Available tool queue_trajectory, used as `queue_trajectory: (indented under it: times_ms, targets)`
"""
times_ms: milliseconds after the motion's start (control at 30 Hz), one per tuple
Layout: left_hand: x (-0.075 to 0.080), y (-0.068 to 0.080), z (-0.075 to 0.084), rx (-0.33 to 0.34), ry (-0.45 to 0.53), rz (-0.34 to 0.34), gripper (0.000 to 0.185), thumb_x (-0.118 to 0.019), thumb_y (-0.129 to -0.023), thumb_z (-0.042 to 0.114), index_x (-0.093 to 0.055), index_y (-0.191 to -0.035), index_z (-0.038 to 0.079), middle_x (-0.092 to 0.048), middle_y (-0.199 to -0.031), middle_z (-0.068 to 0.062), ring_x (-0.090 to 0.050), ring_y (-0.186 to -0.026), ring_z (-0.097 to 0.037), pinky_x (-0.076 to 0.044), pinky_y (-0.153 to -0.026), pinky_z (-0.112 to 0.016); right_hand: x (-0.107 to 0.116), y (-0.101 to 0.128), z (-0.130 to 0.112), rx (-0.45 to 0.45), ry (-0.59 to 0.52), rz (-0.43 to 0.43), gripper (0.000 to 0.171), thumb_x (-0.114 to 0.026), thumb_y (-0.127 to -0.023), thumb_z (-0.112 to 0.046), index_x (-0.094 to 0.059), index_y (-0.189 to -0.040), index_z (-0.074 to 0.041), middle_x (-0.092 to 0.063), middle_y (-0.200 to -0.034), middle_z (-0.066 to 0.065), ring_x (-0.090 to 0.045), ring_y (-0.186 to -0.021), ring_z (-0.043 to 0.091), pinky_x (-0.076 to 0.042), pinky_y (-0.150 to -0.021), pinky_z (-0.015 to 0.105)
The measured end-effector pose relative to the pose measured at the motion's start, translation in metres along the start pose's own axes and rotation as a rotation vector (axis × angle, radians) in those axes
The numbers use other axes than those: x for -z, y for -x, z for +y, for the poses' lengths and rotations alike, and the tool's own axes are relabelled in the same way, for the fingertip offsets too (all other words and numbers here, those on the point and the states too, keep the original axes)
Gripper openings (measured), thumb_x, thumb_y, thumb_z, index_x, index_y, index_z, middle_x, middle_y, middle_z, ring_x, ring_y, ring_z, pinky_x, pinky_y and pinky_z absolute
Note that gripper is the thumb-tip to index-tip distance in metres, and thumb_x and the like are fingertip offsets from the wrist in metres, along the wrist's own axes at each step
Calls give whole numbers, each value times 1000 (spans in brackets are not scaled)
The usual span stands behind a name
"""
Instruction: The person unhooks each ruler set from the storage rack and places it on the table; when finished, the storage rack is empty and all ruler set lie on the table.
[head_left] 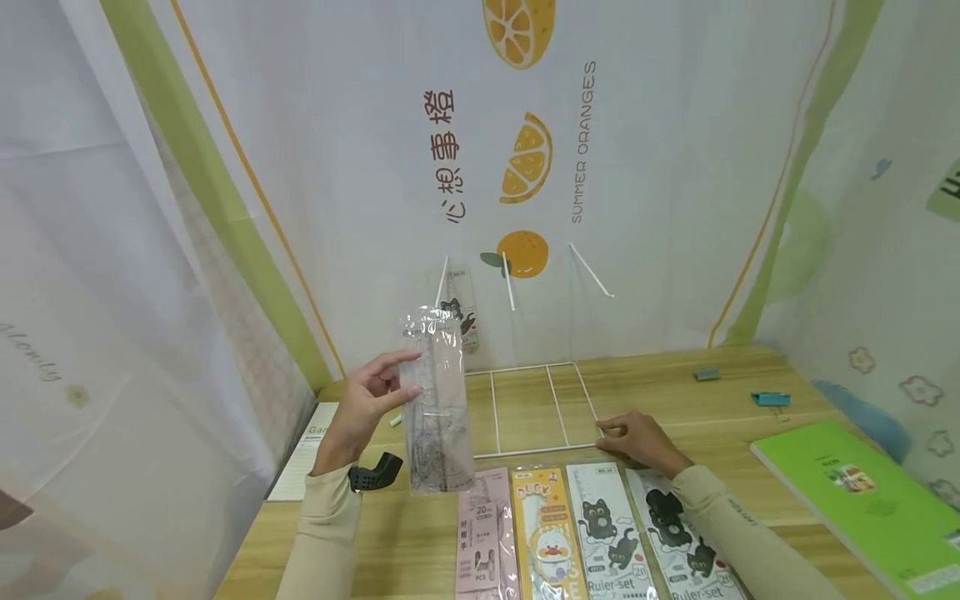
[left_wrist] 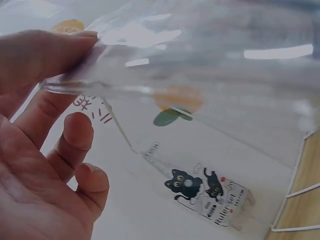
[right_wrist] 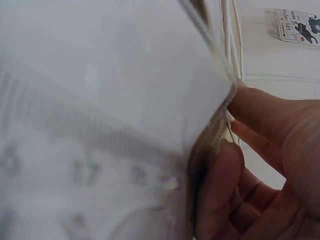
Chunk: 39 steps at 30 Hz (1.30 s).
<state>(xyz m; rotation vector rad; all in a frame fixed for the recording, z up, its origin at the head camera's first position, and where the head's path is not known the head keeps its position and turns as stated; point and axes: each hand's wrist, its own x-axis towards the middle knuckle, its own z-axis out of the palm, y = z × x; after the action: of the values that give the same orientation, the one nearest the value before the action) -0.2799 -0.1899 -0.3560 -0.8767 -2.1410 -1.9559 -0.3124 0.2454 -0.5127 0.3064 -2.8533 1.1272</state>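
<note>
My left hand (head_left: 363, 400) pinches the side of a clear plastic ruler-set pack (head_left: 438, 425) between thumb and fingers, holding it upright over the table. Close up in the left wrist view, its glossy film (left_wrist: 210, 60) crosses the upper part. Behind it, a black-cat ruler-set pack (head_left: 467, 325) hangs by the left hook of a white wire rack (head_left: 525, 452). My right hand (head_left: 637, 439) holds the rack's front right corner with thumb and fingers. In the right wrist view, a ruler pack (right_wrist: 115, 100) partly covers the fingers of that hand.
Pink (head_left: 483, 533), orange duck (head_left: 551, 533) and black-cat (head_left: 611, 533) ruler packs lie in a row, with another cat pack (head_left: 693, 550) under my right forearm. Right stand a green notebook (head_left: 847, 500) and two teal binder clips (head_left: 771, 399). A lined pad (head_left: 292, 475) lies left.
</note>
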Motion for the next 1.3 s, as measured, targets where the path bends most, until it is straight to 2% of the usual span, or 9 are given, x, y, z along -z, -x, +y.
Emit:
queue_trajectory:
  times_ms: [200,400,567,700,800,933,1000,1100,1300]
  targets:
    - [-4,30,-15,102,-26,-9,49,-71,-90,0,-58,-137,3,-49,-74,6,-44,-71,-8,-41,-65,-23,2,0,1,-13,13,-11,44,-81,-84,-24,-72,-120,0,-51,-67,-3,-35,-53,9,-32,-49,24]
    - [-5,66,-40,353,-18,-32,56,-76,-88,8,-56,-139,2,-40,-77,5,-42,-74,-10,-45,-73,-26,3,1,0,-15,19,-20,45,-81,-85,-25,-71,-121,0,-47,-63,-2,-33,-52,8,-31,-50,24]
    - [2,96,-58,551,23,-88,60,-75,-87,6,-51,-142,-3,-36,-73,6,-44,-77,-11,-43,-87,-32,4,1,-2,-8,31,-14,45,-81,-85,-25,-71,-121,1,-60,-73,5,-36,-56,10,-31,-53,25]
    - [8,113,-69,648,57,-101,59,-73,-87,2,-50,-140,-5,-35,-67,8,-42,-69,-7,-43,-73,-23,4,1,-2,-20,21,-17,45,-81,-85,-25,-71,-121,0,-57,-71,1,-35,-55,10,-31,-52,25]
    - [7,119,-79,670,44,-94,57,-74,-85,-2,-52,-137,-8,-38,-66,8,-42,-62,-5,-40,-60,-19,5,2,-2,-16,22,-9,45,-81,-84,-24,-71,-121,0,-53,-67,1,-33,-53,10,-31,-52,26]
    - [0,121,-88,654,-53,-66,51,-71,-82,-8,-56,-131,-10,-57,-69,0,-56,-69,-10,-47,-64,-23,5,1,-4,-10,21,-4,45,-81,-85,-25,-71,-121,0,-55,-67,3,-34,-52,10,-32,-52,26]
    - [-4,122,-90,643,-136,-47,48,-71,-81,-9,-59,-128,-9,-60,-72,-3,-58,-71,-14,-47,-64,-24,5,1,-4,-11,14,-9,46,-81,-85,-25,-71,-121,0,-53,-64,0,-35,-52,10,-33,-51,25]
    - [-10,121,-91,628,-265,-24,45,-73,-79,-10,-64,-123,-6,-54,-72,-1,-51,-69,-15,-40,-60,-23,4,1,-5,-12,0,-25,46,-81,-86,-25,-70,-122,1,-40,-57,-5,-35,-50,8,-32,-49,25]
    - [-17,121,-86,617,-419,-12,41,-75,-79,-7,-70,-119,0,-44,-72,-1,-41,-65,-15,-31,-54,-21,4,0,-5,-8,1,-28,47,-80,-86,-26,-70,-123,0,-34,-53,-9,-32,-48,7,-31,-48,24]
